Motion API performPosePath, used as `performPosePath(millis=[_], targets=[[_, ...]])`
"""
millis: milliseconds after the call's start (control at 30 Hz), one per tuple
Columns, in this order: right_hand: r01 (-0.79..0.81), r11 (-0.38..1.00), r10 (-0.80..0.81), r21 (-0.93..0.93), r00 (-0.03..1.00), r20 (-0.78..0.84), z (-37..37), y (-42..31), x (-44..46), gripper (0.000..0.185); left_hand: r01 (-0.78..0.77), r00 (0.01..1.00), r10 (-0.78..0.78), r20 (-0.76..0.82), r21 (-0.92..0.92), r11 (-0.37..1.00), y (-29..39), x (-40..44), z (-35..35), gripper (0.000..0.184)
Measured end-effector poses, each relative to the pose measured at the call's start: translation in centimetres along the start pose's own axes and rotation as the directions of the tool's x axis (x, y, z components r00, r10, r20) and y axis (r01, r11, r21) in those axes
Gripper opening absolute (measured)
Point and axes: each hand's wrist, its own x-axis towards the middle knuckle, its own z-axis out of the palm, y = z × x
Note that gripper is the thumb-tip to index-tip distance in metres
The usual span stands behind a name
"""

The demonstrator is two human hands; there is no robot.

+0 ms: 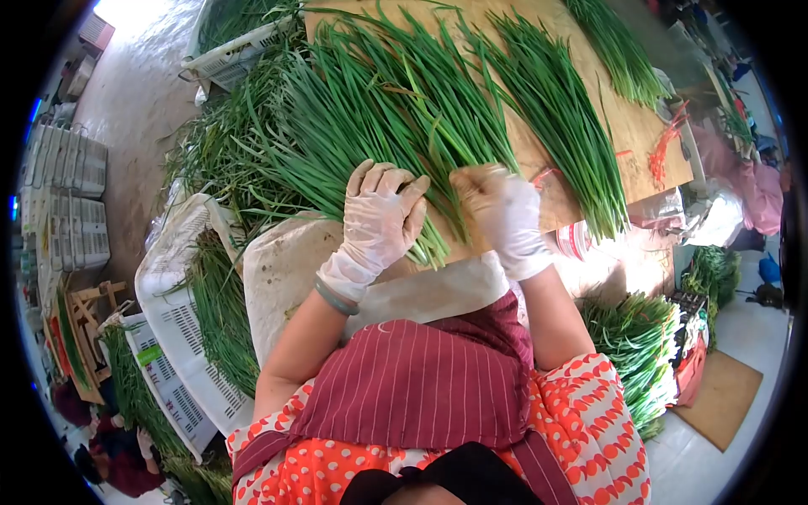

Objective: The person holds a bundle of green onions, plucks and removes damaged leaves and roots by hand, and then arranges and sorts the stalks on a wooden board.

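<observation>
My left hand (pixel 379 217), in a thin whitish glove, is closed around the lower stems of a bunch of garlic chives (pixel 345 118). Their pale cut ends stick out below my fingers near the board's front edge. My right hand (pixel 503 215), gloved too and partly blurred, has its fingers curled onto the stem ends of neighbouring chives (pixel 450 109); the exact grip is partly hidden. To the right, another bunch of chives (pixel 566 126) lies on the wooden board (pixel 648 151), its stems reaching over the front edge.
A further chive bunch (pixel 619 50) lies at the far right of the board, near red ties (pixel 665 151). White crates (pixel 181 286) with greens stand at left, and stacked chives (pixel 631 353) at lower right. Another person (pixel 122 454) is at lower left.
</observation>
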Motion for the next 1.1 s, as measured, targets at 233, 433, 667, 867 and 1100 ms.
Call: performPosePath(millis=[233, 433, 667, 867, 1100], targets=[[-0.124, 0.981, 0.138, -0.151, 0.987, 0.081, 2.3, 0.2, 0.1, 0.022, 0.031, 0.999, -0.031, 0.011, -0.031, 0.999, 0.0, -0.1, 0.1, 0.015], [-0.193, 0.892, 0.191, 0.408, 0.98, 0.044, 3.1, 0.8, -0.2, 0.015, 0.013, 1.0, -0.013, -0.002, 0.005, 1.0, 0.2, 0.0, -0.2, 0.013], [-0.428, 0.242, 0.205, 0.871, 0.899, 0.386, 3.3, 1.4, -0.9, 0.011, -0.039, 0.991, 0.04, 0.131, -0.011, 0.999, 0.0, 0.0, -0.3, 0.02], [-0.218, 0.718, 0.024, 0.661, 0.957, 0.289, 0.7, -1.4, -1.3, 0.016, 0.013, 0.99, -0.015, 0.141, 0.015, 1.0, 0.1, 0.2, -0.1, 0.02], [0.326, 0.83, -0.328, 0.453, 0.941, -0.077, 0.4, -1.0, -2.1, 0.017, 0.021, 0.976, -0.027, 0.218, 0.027, 0.999, 0.2, 0.4, -0.3, 0.028]])
